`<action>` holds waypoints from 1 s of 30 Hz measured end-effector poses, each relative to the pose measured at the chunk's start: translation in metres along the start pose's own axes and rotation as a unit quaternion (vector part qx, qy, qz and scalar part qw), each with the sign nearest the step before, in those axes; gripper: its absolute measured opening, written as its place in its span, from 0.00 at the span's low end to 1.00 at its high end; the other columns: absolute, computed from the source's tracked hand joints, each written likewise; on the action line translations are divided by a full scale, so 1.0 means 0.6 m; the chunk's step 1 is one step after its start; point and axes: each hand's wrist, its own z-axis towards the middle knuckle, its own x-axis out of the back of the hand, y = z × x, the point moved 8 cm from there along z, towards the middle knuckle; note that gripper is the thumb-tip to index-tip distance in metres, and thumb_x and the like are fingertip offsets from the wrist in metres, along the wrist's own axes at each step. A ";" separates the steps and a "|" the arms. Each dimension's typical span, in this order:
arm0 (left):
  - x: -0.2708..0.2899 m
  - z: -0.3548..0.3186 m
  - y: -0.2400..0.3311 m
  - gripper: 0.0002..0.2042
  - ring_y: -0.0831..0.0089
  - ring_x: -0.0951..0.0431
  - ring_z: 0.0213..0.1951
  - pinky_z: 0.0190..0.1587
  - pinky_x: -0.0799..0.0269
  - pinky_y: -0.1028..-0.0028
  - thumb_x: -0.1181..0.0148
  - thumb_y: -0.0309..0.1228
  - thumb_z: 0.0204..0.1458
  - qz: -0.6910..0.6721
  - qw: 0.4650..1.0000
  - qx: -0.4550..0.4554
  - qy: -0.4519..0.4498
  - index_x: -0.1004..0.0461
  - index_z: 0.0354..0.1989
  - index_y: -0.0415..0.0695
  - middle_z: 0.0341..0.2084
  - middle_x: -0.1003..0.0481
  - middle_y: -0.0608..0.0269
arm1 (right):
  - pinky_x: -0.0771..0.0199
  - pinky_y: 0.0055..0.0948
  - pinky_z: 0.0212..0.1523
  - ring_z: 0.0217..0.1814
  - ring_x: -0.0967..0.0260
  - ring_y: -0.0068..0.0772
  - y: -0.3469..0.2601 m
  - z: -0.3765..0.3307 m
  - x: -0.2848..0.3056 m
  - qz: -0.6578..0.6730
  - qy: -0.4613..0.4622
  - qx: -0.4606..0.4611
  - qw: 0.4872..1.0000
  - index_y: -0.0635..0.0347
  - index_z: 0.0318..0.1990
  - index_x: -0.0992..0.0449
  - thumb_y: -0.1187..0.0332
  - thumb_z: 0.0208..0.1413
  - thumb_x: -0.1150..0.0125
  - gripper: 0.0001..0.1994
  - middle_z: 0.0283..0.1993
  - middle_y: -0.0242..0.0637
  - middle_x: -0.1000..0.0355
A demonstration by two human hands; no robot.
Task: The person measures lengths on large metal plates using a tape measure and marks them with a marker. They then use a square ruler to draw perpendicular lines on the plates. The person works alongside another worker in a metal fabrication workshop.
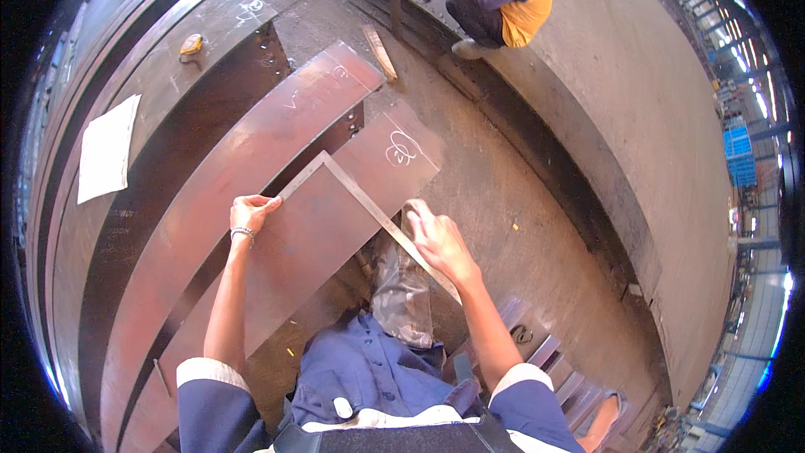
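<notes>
Left hand (254, 215) pinched on one end of an L-shaped metal square (360, 195), right hand (438, 242) curled at its longer arm, grip impossible to tell, square's corner ahead between both hands, reddish steel plate (306, 231) beneath.

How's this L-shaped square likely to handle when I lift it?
The L-shaped square probably stays stiff: both sides run straight. Being narrow, it's likely fairly light. Its longer side overhangs the reddish-brown plate, so it may tip that way.
</notes>
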 end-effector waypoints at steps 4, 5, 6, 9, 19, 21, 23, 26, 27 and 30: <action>0.005 -0.002 0.001 0.18 0.66 0.18 0.36 0.43 0.25 0.68 0.27 0.49 0.37 0.010 0.999 0.005 0.030 0.16 0.30 0.49 0.29 0.18 0.58 | 0.31 0.47 0.42 0.42 0.31 0.57 -0.052 0.085 -0.031 -0.042 -0.016 0.117 0.992 0.64 0.44 0.35 0.64 0.60 0.52 0.12 0.38 0.56 0.29; 0.002 -0.004 0.003 0.18 0.66 0.18 0.36 0.42 0.25 0.68 0.27 0.49 0.37 0.006 0.999 0.011 0.030 0.16 0.30 0.49 0.29 0.18 0.58 | 0.32 0.47 0.43 0.43 0.31 0.57 -0.054 0.098 -0.036 -0.042 -0.004 0.168 0.985 0.65 0.39 0.36 0.64 0.61 0.53 0.11 0.39 0.58 0.30; 0.002 -0.005 0.000 0.18 0.66 0.18 0.35 0.42 0.25 0.68 0.27 0.50 0.37 0.004 0.999 0.019 0.028 0.16 0.30 0.49 0.29 0.18 0.58 | 0.31 0.46 0.43 0.43 0.31 0.56 -0.065 0.104 -0.040 -0.074 0.001 0.217 0.973 0.65 0.40 0.33 0.65 0.61 0.51 0.11 0.38 0.56 0.30; 0.003 -0.012 0.001 0.18 0.67 0.18 0.35 0.42 0.25 0.68 0.27 0.50 0.36 0.001 0.999 0.032 0.036 0.16 0.29 0.50 0.29 0.18 0.59 | 0.30 0.46 0.43 0.42 0.29 0.54 -0.052 0.147 -0.066 -0.120 -0.046 0.109 0.986 0.65 0.39 0.30 0.67 0.59 0.50 0.10 0.37 0.55 0.28; 0.007 -0.017 -0.003 0.17 0.67 0.18 0.36 0.43 0.25 0.68 0.27 0.50 0.36 0.014 0.998 0.037 0.043 0.15 0.29 0.53 0.30 0.18 0.60 | 0.26 0.46 0.39 0.37 0.26 0.56 -0.067 0.164 -0.110 -0.113 0.010 0.146 0.983 0.66 0.44 0.27 0.75 0.54 0.51 0.11 0.33 0.54 0.26; 0.009 -0.015 -0.002 0.17 0.67 0.18 0.36 0.43 0.25 0.68 0.27 0.50 0.36 0.015 0.998 0.036 0.043 0.15 0.29 0.53 0.30 0.18 0.60 | 0.25 0.46 0.39 0.37 0.26 0.57 -0.082 0.168 -0.112 -0.106 0.018 0.170 0.980 0.67 0.46 0.28 0.77 0.54 0.52 0.13 0.34 0.56 0.26; 0.004 -0.015 -0.006 0.17 0.67 0.18 0.37 0.44 0.25 0.68 0.27 0.51 0.35 0.011 0.999 0.038 0.035 0.15 0.29 0.54 0.31 0.18 0.60 | 0.25 0.47 0.39 0.37 0.26 0.57 -0.088 0.167 -0.117 -0.075 0.009 0.174 0.982 0.67 0.45 0.27 0.77 0.53 0.52 0.13 0.33 0.56 0.26; 0.004 -0.011 -0.004 0.17 0.67 0.19 0.37 0.45 0.25 0.67 0.27 0.51 0.35 0.016 0.999 0.038 0.032 0.15 0.29 0.54 0.31 0.18 0.60 | 0.25 0.47 0.39 0.38 0.26 0.56 -0.100 0.173 -0.120 -0.076 0.017 0.197 0.977 0.68 0.44 0.27 0.77 0.52 0.51 0.13 0.33 0.56 0.26; 0.003 -0.011 -0.002 0.17 0.67 0.19 0.37 0.45 0.25 0.67 0.27 0.51 0.35 0.019 0.999 0.037 0.030 0.15 0.29 0.55 0.31 0.18 0.61 | 0.25 0.48 0.39 0.38 0.26 0.56 -0.103 0.174 -0.120 -0.085 0.022 0.207 0.974 0.68 0.44 0.27 0.77 0.52 0.51 0.13 0.33 0.56 0.26; 0.004 -0.015 0.006 0.17 0.67 0.19 0.38 0.45 0.25 0.67 0.27 0.51 0.35 0.017 0.998 0.044 0.030 0.15 0.29 0.54 0.31 0.18 0.61 | 0.25 0.48 0.40 0.38 0.26 0.55 -0.115 0.174 -0.115 -0.133 0.038 0.232 0.963 0.68 0.41 0.26 0.77 0.51 0.50 0.11 0.32 0.56 0.26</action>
